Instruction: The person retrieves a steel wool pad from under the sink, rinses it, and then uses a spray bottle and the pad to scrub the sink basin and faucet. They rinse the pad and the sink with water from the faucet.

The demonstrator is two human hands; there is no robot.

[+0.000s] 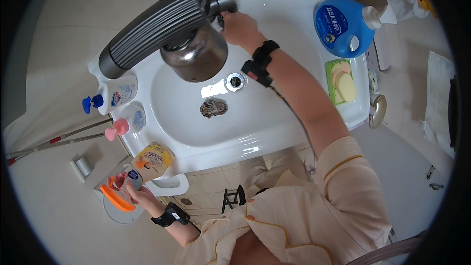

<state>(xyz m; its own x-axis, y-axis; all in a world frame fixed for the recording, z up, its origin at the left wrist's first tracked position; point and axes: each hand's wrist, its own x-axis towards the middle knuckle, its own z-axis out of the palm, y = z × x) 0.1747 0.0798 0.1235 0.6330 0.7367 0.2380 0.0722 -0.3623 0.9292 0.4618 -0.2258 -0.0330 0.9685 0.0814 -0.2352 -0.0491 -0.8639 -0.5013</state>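
My left hand (130, 189) is closed around the neck of a bottle with a yellow label (156, 158) and an orange top (117, 197), at the sink's front left corner. My right hand (241, 29) is at the base of the grey metal faucet (158, 31), its fingers partly hidden; a dark, textured thing (220, 20) shows beside them, its grip unclear. A crumpled, grey-brown clump (214, 108) lies in the white basin (176, 125), below the metal drain (235, 81) in the picture. Both wrists wear black straps with small devices.
Two pump bottles, one with a blue pump (119, 94) and one with a pink pump (132, 117), stand on the left rim. On the right rim are a blue handled jug (342, 27) and a green tray (330, 81) with soap bars (345, 86). A toilet (167, 186) is beyond the left front.
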